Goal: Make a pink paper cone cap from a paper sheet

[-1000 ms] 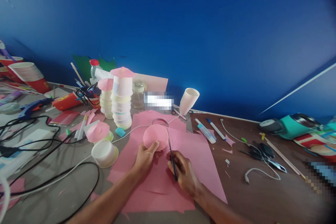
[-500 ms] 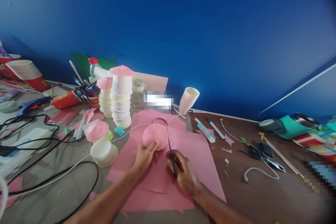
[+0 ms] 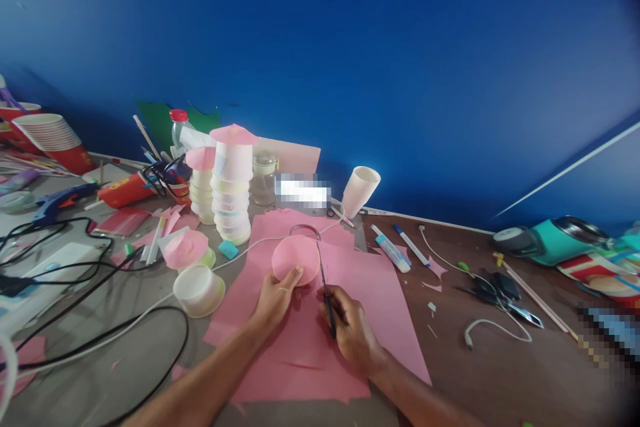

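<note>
My left hand [image 3: 277, 293] pinches a round piece of pink paper [image 3: 295, 257], its thumb lying on top of the near edge. In my right hand [image 3: 353, 327] is a pair of scissors [image 3: 323, 267] with dark handles. The blades reach up along the right edge of the pink circle, where a thin strip of paper curls around its far side. Beneath both hands spreads a large pink sheet [image 3: 310, 360]. Just left of it lies a white paper cup [image 3: 197, 290] on its side, near another cup with a pink cone top [image 3: 186, 250].
Towers of stacked white cups [image 3: 233, 187] with pink roofs stand behind, left of a glass jar [image 3: 264, 177]. A nested cup stack [image 3: 361, 190] leans by the blue wall. Cables [image 3: 160, 310] cross the left side. Pens [image 3: 411, 245] and a teal bottle [image 3: 565, 240] lie right.
Both hands, the pink circle and the scissors keep almost the same position. The view has shifted very slightly.
</note>
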Demonstrator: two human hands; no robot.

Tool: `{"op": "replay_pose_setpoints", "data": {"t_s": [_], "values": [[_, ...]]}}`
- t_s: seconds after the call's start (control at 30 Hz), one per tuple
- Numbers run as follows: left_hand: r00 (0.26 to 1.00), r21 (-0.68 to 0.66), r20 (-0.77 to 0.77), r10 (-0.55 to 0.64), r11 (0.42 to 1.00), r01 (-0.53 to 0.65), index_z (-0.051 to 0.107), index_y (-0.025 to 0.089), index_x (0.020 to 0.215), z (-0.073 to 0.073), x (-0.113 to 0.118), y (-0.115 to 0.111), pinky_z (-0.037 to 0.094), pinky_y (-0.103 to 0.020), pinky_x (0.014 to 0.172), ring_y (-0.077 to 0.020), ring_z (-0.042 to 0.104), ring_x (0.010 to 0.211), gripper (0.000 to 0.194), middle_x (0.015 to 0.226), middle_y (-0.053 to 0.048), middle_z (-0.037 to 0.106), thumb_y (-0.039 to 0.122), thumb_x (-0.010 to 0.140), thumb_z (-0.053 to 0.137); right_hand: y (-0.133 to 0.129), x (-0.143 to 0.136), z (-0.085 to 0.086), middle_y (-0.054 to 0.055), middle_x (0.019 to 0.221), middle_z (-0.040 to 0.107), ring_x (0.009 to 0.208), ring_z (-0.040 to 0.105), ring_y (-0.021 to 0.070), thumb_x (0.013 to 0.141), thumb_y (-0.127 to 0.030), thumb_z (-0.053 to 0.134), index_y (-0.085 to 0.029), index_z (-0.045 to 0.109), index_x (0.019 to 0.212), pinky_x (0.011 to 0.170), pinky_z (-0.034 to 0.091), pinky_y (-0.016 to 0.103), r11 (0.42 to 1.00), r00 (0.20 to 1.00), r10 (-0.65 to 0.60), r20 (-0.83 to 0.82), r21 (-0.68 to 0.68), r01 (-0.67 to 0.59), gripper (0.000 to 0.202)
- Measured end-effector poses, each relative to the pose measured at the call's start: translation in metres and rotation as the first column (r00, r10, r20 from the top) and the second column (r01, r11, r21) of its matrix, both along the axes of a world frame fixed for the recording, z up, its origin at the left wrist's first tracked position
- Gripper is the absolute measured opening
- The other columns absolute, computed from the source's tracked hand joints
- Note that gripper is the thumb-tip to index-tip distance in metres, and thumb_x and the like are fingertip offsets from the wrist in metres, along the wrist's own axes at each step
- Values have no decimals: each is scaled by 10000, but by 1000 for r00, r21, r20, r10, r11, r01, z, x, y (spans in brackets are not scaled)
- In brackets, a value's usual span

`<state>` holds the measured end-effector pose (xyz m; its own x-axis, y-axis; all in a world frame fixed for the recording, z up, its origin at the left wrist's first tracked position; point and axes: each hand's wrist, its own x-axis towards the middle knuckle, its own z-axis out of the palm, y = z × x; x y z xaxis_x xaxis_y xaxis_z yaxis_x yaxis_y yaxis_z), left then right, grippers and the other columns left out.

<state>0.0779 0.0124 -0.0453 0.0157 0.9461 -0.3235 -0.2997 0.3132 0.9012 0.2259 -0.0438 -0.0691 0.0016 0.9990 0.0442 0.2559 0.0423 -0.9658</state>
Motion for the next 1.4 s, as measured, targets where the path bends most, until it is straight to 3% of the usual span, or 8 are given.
{"op": "replay_pose_setpoints", "data": {"t_s": [0.23,0.4,0.63,0.77,0.9,1.0,1.2,1.4], "values": [[999,36,30,17,999,-18,611,141,577,-8,0,2,367,-216,374,-169,592,462,432,438,-2,547,511,591,832,4,2,-6,-24,661,549,531,501,116,890,-526,582,-175,604,1070,508,430,240,994,990,-108,-89,16,109,395],[995,104,102,0,995,-11,591,164,553,-18,-3,5,406,-234,418,-183,618,509,408,418,12,508,496,703,775,9,10,-16,48,816,661,718,607,185,907,-479,568,-203,626,1105,668,517,321,945,957,-263,119,230,231,344],[988,125,141,-61,991,43,654,161,584,-14,-6,6,426,-260,452,-185,614,532,439,454,-9,551,555,777,681,17,18,-28,146,1117,682,981,631,271,918,-358,549,-185,533,1265,856,520,427,872,846,-382,371,447,198,387],[985,112,161,-56,993,38,676,158,623,-8,-5,4,435,-255,464,-175,601,513,431,446,-1,543,568,755,698,21,20,-27,164,1138,689,996,630,286,912,-302,508,-165,507,1312,868,493,437,884,772,-393,499,437,168,423],[991,127,116,-70,990,55,671,155,632,-10,-4,4,394,-237,412,-179,602,507,429,427,7,523,571,722,726,27,24,-25,126,996,735,893,658,268,876,-274,500,-143,518,1288,837,467,426,857,708,-456,540,480,186,432],[994,150,89,-65,987,51,651,153,608,-11,-4,5,400,-235,411,-143,560,451,428,457,9,544,558,722,731,28,27,-22,98,911,746,813,660,242,849,-226,525,-140,574,1207,832,430,406,878,659,-430,616,454,149,372],[998,168,46,-51,985,43,623,151,552,-3,-5,7,397,-230,382,-141,539,428,457,439,3,532,573,684,739,26,24,-12,131,1166,699,1028,597,286,871,-221,546,-149,564,1262,890,373,413,907,542,-407,735,395,145,398],[1000,193,-3,-2,981,3,616,148,551,-5,-10,11,429,-238,420,-116,504,405,437,458,11,529,545,707,712,26,21,-6,135,1096,691,1012,586,296,910,-282,543,-158,548,1310,849,372,399,933,450,-357,818,331,139,419]]}}
